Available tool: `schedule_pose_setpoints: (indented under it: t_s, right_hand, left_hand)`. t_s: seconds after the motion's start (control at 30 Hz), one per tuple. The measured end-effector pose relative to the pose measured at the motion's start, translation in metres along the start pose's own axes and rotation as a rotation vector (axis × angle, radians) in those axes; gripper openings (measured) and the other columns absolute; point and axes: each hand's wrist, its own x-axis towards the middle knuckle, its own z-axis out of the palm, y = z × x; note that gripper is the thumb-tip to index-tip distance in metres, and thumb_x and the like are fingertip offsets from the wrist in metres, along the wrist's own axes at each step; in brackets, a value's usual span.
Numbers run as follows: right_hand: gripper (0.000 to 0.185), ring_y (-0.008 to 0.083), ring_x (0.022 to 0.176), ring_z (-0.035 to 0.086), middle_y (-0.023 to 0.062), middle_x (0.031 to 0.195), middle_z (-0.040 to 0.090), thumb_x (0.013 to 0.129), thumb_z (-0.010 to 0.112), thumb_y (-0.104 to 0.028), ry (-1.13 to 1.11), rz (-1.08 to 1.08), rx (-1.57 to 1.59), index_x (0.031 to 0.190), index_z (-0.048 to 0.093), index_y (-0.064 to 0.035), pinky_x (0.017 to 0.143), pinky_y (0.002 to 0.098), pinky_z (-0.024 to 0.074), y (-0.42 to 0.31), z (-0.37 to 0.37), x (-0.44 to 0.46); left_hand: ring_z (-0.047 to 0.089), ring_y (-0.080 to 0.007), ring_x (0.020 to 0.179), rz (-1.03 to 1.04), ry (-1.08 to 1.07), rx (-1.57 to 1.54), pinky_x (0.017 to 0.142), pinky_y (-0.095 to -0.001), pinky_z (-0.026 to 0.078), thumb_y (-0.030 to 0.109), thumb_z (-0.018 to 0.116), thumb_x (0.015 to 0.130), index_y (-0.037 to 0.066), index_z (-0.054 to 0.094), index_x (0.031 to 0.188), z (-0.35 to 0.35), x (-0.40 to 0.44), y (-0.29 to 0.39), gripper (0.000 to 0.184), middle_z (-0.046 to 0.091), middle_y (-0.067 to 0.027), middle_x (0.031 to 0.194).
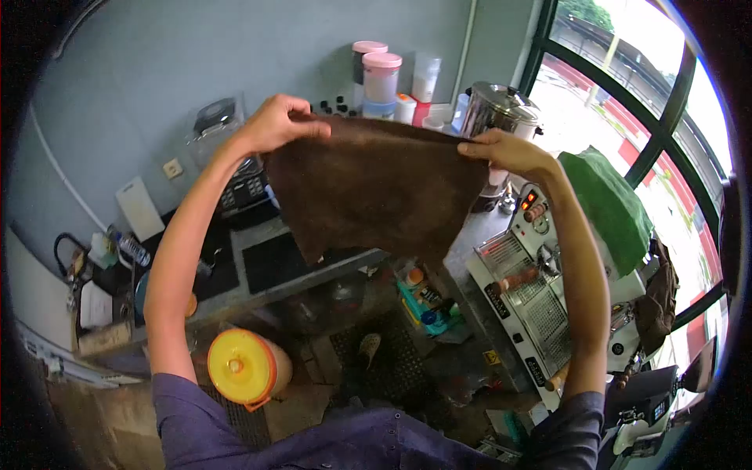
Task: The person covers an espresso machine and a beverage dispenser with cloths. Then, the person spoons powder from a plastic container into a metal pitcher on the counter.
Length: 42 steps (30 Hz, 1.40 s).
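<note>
Spread between the clamped hands (291,125) (505,150), brown cloth (376,184) hangs limp, rough-edged.

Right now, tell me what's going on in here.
A person holds up a dark brown cloth by its upper edge, the left hand at one corner and the right hand near the other. It hangs spread out in front of the counter. An espresso machine stands on the left, with a green cloth beyond it.

Grey wall (258,47), dk-framed window (611,86) on R, bright daylight.
</note>
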Motion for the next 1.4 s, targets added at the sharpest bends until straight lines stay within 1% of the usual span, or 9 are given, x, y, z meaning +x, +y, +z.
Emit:
schedule_pose_setpoints:
  t_s: [0.17,0.33,0.5,0.57,0.67,0.8,1.17,1.3,1.4]
  right_hand:
    - [0.046,0.0234,0.085,0.066,0.015,0.095,0.073,0.101,0.061,-0.04,-0.047,-0.045,-0.161,0.111,0.072,0.0032,0.077,0.0388,0.055,0.011,0.078,0.017]
    - [0.032,0.0496,0.096,0.067,0.0311,0.096,0.069,0.098,0.056,-0.023,0.472,-0.269,-0.462,0.096,0.068,0.0071,0.086,0.0544,0.0528,-0.017,0.097,0.013]
    - [0.029,0.0365,0.1,0.069,0.0228,0.11,0.072,0.101,0.05,-0.01,1.097,-0.475,0.01,0.119,0.069,0.0033,0.091,0.0414,0.0529,-0.098,0.142,-0.11]
    - [0.03,0.0334,0.095,0.068,0.0209,0.106,0.072,0.099,0.052,-0.011,0.966,-0.363,0.013,0.119,0.069,0.0022,0.086,0.0418,0.0526,-0.022,0.251,-0.107]
    - [0.031,0.0288,0.087,0.066,0.0181,0.099,0.072,0.097,0.055,-0.012,-0.411,0.126,-0.356,0.12,0.07,0.0006,0.079,0.0425,0.0521,0.206,0.508,-0.12]
    - [0.032,0.0226,0.076,0.063,0.0143,0.09,0.072,0.094,0.058,-0.014,-0.552,0.221,0.059,0.12,0.072,-0.0016,0.07,0.0433,0.0515,0.249,0.565,-0.168]
    - [0.054,0.0475,0.104,0.068,0.0295,0.113,0.07,0.085,0.047,0.004,0.371,-0.002,-0.207,0.134,0.064,-0.0077,0.093,0.0522,0.0539,0.031,0.266,-0.123]
    - [0.053,0.0299,0.092,0.073,0.021,0.118,0.073,0.084,0.05,0.006,0.891,-0.021,0.156,0.133,0.066,-0.0066,0.086,0.0399,0.058,-0.09,0.174,-0.196]
    - [0.05,0.0295,0.103,0.071,0.0203,0.123,0.071,0.087,0.052,-0.002,1.043,-0.112,0.084,0.135,0.065,-0.0064,0.091,0.0421,0.0552,0.034,0.306,-0.186]
  left_hand:
    - [0.059,-0.0124,0.069,-0.237,-0.421,0.135,0.066,-0.039,0.048,0.029,0.084,0.088,-0.002,0.074,0.094,0.013,-0.095,-0.022,0.033,0.07,-0.0083,0.076]
    - [0.073,-0.0339,0.079,-0.126,0.074,0.296,0.075,-0.0439,0.056,0.007,0.071,0.087,0.002,0.076,0.102,0.0,-0.135,0.0,0.017,0.075,-0.0198,0.088]
    - [0.073,-0.0301,0.085,0.122,0.793,0.278,0.074,-0.0407,0.056,-0.002,0.065,0.083,0.008,0.071,0.123,-0.011,-0.2,0.112,0.042,0.073,-0.0225,0.102]
    - [0.071,-0.0332,0.083,-0.184,0.098,0.314,0.073,-0.0453,0.056,0.005,0.064,0.081,0.004,0.073,0.107,0.102,-0.258,0.062,0.027,0.074,-0.0207,0.099]
    - [0.071,-0.0335,0.083,-0.297,-1.136,0.237,0.072,-0.0486,0.055,0.01,0.063,0.084,0.002,0.073,0.102,0.298,-0.418,-0.029,0.022,0.073,-0.0201,0.098]
    - [0.069,-0.0287,0.086,-0.336,-1.325,-0.015,0.073,-0.045,0.052,0.009,0.06,0.088,0.0,0.076,0.103,0.35,-0.506,-0.039,0.023,0.075,-0.0177,0.099]
    - [0.074,-0.0377,0.098,-0.292,-0.212,0.098,0.094,-0.0475,0.058,-0.001,0.06,0.082,0.01,0.073,0.125,0.137,-0.289,0.021,0.046,0.075,-0.0187,0.113]
    - [0.073,-0.0318,0.109,-0.047,0.479,0.002,0.094,-0.0418,0.056,0.0,0.066,0.078,0.009,0.063,0.139,0.036,-0.256,0.151,0.061,0.068,-0.0196,0.131]
    - [0.074,-0.0344,0.098,-0.035,0.11,0.205,0.085,-0.0454,0.057,0.013,0.068,0.08,0.007,0.068,0.127,0.156,-0.312,0.109,0.048,0.072,-0.0207,0.116]
